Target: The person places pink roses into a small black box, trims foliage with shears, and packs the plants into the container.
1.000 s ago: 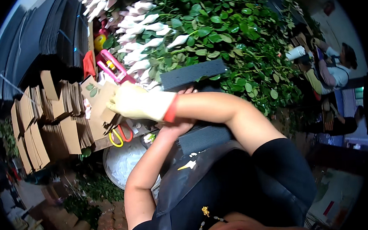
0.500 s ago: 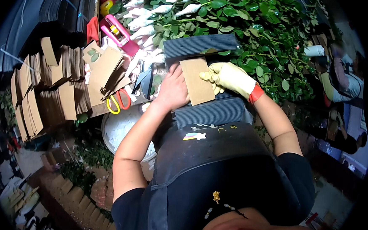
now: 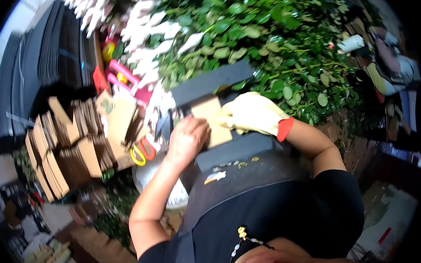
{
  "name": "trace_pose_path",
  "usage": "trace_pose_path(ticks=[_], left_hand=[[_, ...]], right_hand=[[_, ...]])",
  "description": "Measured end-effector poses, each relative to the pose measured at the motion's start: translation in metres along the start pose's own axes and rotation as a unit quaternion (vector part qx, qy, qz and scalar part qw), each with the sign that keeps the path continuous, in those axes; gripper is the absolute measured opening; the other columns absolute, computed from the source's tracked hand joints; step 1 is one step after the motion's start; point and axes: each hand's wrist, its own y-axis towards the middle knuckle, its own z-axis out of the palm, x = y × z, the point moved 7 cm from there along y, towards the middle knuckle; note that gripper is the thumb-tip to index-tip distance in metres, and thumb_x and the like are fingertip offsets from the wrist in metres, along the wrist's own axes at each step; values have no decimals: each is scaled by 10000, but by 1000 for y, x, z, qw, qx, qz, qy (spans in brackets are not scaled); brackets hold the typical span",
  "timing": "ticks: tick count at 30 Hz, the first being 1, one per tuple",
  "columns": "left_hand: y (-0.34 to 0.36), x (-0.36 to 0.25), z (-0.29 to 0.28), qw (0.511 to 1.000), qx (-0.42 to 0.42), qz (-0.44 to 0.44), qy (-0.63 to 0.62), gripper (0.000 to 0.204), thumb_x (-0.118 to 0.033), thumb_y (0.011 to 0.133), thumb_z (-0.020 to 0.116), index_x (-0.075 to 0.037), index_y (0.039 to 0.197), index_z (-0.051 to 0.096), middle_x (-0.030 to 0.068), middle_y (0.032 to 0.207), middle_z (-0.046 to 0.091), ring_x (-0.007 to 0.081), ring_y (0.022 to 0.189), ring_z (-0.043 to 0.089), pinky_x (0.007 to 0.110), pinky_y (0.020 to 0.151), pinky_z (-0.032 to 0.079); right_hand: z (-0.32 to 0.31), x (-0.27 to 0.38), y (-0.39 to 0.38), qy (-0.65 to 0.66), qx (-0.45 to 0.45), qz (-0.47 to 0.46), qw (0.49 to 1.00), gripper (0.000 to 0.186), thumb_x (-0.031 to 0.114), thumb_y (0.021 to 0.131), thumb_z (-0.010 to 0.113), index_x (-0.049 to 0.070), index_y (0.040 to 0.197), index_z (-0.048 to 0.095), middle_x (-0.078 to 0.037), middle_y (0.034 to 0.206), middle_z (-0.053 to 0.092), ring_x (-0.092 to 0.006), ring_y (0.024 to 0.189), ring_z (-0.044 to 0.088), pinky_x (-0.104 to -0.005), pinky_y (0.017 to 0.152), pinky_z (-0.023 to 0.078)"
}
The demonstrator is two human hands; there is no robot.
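A tan cardboard piece [image 3: 207, 107] lies in front of me over a dark grey corrugated sheet [image 3: 212, 84], whose near part [image 3: 233, 148] shows by my apron. My bare left hand [image 3: 188, 138] is closed at the cardboard's left edge, fingers curled against it. My right hand [image 3: 253, 113], in a pale yellow glove with a red cuff, is closed at the right side, its fingertips together on the cardboard. The picture is somewhat blurred, and the gloved fingers partly hide the piece. A few green leaves [image 3: 239, 86] stick out beside the sheet's far part.
Leafy stems [image 3: 282, 45] with white-netted buds [image 3: 190, 43] spread beyond. At left stand cardboard stacks [image 3: 68, 125], scissors [image 3: 138, 155] with yellow and red handles, a pink tape dispenser [image 3: 129, 81] and dark sheets [image 3: 43, 69]. A white tub [image 3: 176, 196] sits below; another person [image 3: 390, 72] is at far right.
The view has turned and shifted. My left hand has drawn back from the sheet's far part to the cardboard's left edge, fingers now curled. The gloved hand stays at the cardboard's right side.
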Motion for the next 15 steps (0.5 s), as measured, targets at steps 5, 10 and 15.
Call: trace_pose_path(ticks=[5, 10, 15], left_hand=[[6, -9, -5, 999, 15, -27, 7, 194, -118, 847, 849, -20, 995, 770, 103, 1046, 750, 291, 973, 736, 496, 1084, 556], [6, -14, -1, 998, 51, -38, 15, 297, -132, 852, 844, -10, 1107, 755, 124, 1147, 724, 323, 1129, 697, 545, 1145, 488], [-4, -15, 3, 996, 56, -69, 15, 390, -146, 860, 831, -14, 1209, 720, 133, 1271, 693, 374, 1301, 630, 588, 1168, 454]], right_hand=[[-155, -35, 13, 95, -418, -45, 902, 355, 402, 1045, 580, 137, 1216, 744, -118, 1005, 776, -328, 900, 746, -438, 873, 597], [-162, -179, 78, -149, -249, 132, 948, 408, 417, 1063, 548, 70, 1197, 715, -151, 1042, 776, -370, 933, 747, -487, 864, 611], [-92, -173, 58, -227, -199, 197, 933, 439, 464, 1090, 515, 82, 1156, 721, -119, 988, 774, -314, 938, 763, -470, 779, 634]])
